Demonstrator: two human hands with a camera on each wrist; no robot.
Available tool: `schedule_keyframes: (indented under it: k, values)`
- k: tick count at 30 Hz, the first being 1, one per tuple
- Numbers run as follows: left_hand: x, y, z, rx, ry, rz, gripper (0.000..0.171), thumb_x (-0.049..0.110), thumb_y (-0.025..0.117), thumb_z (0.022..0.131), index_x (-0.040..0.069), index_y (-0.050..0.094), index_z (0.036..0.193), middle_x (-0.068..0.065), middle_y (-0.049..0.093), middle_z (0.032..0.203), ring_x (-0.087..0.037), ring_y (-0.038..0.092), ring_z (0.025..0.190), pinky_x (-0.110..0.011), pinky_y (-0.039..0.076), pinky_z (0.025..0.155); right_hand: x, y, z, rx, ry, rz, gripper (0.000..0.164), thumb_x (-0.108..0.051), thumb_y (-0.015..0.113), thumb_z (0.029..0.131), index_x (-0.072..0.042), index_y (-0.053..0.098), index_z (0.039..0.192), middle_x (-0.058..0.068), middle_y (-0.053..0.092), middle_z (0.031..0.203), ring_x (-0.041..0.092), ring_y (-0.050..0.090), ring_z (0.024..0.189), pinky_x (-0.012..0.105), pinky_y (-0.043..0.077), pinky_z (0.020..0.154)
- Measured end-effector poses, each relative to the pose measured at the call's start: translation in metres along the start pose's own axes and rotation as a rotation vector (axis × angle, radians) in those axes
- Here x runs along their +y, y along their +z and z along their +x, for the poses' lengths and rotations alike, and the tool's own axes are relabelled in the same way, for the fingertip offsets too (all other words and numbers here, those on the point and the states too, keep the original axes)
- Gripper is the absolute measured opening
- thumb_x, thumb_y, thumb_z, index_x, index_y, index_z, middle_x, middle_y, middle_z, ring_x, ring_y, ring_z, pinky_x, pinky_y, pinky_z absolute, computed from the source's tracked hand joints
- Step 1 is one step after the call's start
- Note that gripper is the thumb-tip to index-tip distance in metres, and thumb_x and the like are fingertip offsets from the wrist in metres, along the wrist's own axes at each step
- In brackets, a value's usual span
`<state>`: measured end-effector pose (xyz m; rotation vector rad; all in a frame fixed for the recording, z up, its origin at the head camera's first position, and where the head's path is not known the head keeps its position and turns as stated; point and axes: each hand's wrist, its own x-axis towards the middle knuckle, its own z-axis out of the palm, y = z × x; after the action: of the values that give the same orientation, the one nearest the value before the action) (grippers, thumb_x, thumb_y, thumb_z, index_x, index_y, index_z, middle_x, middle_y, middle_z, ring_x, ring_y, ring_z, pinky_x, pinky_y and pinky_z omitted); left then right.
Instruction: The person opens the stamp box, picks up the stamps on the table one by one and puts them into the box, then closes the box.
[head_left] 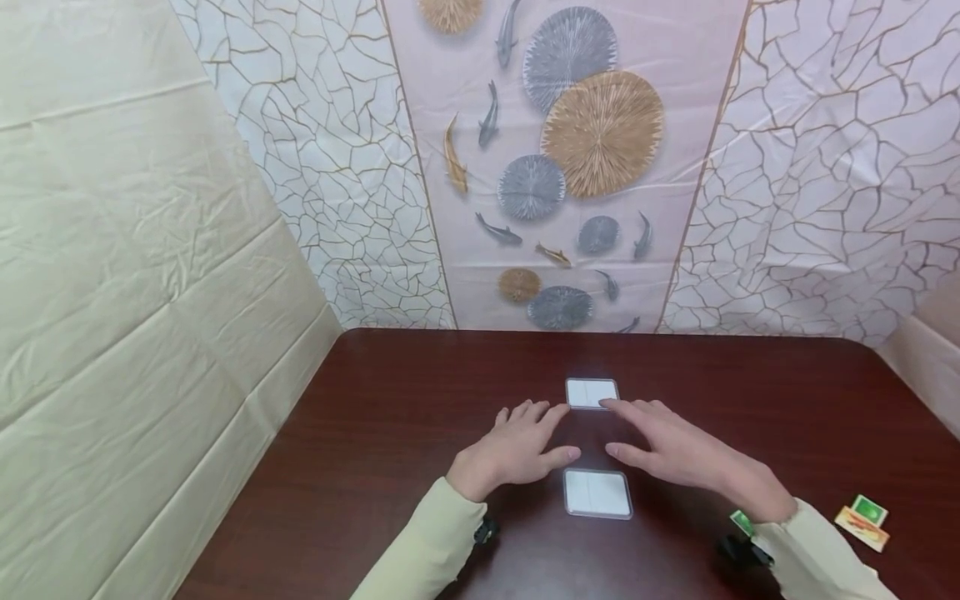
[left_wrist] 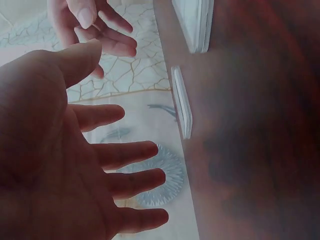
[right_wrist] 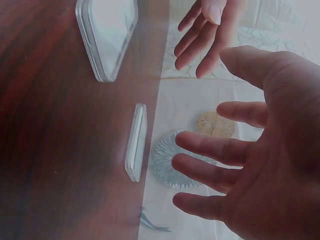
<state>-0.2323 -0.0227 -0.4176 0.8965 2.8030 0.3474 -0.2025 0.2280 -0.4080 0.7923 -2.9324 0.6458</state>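
Right grip (right_wrist: pixel 280 150), a bare hand: palm side showing, thumb topmost, fingers spread and nearly straight, pointing left in view. Left grip (right_wrist: pixel 220 35), also a bare hand, at top edge. On dark red-brown worktop (right_wrist: pixel 55 145): upper case (right_wrist: pixel 110 37) and lower case (right_wrist: pixel 136 145), both flat, clear-rimmed, well apart. Gap visible between right grip and both. Behind: pale backdrop (right_wrist: pixel 175 100), grey round motif (right_wrist: pixel 162 160), smaller tan motif (right_wrist: pixel 207 124).

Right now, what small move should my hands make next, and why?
Probably lower your left hand and right hand toward the nearer white case: both are empty, fingers spread, and appear to hover just beyond it.
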Motion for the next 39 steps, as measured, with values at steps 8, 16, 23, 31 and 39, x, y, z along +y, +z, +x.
schedule_keyframes:
  k: [8,16,23,31,39]
  values:
    - [0.004,0.007,-0.008,-0.047,0.011,0.02,0.068,0.062,0.043,0.096,0.03,0.028,0.154,-0.005,0.038,0.156,-0.026,0.041,0.141,-0.05,0.038,0.111,-0.004,0.007,-0.002,-0.104,0.059,0.027,0.064,-0.051,0.065,0.09,-0.013,0.052,0.139,0.009,0.062,0.115,0.025,0.058,0.106,0.042,0.051,0.081]
    - [0.007,0.013,-0.011,-0.063,0.018,0.045,0.065,0.06,0.048,0.096,0.031,0.033,0.152,-0.004,0.039,0.155,-0.027,0.045,0.139,-0.046,0.043,0.108,-0.009,0.012,-0.002,-0.182,0.057,0.051,0.058,-0.047,0.07,0.087,-0.014,0.057,0.132,0.002,0.061,0.115,0.02,0.055,0.104,0.038,0.05,0.082]
    - [0.009,0.017,-0.014,-0.107,0.02,0.053,0.067,0.058,0.058,0.091,0.034,0.037,0.15,-0.003,0.039,0.155,-0.026,0.043,0.14,-0.048,0.042,0.109,-0.016,0.019,-0.003,-0.213,0.038,0.019,0.054,-0.045,0.072,0.085,-0.014,0.06,0.128,-0.002,0.059,0.107,0.015,0.052,0.097,0.034,0.049,0.076]
    - [0.011,0.019,-0.017,-0.139,0.028,0.094,0.073,0.062,0.066,0.084,0.036,0.039,0.147,-0.001,0.039,0.155,-0.024,0.039,0.142,-0.048,0.04,0.11,-0.019,0.028,-0.006,-0.206,0.013,-0.008,0.054,-0.042,0.076,0.082,-0.015,0.061,0.127,-0.004,0.054,0.103,0.012,0.047,0.091,0.025,0.043,0.068]
    - [0.015,0.022,-0.016,-0.162,0.032,0.134,0.072,0.06,0.071,0.08,0.036,0.045,0.143,-0.003,0.04,0.154,-0.028,0.036,0.144,-0.049,0.04,0.109,-0.02,0.034,-0.01,-0.216,0.02,-0.014,0.063,-0.047,0.079,0.077,-0.018,0.058,0.129,-0.003,0.051,0.105,0.014,0.045,0.092,0.024,0.042,0.065]
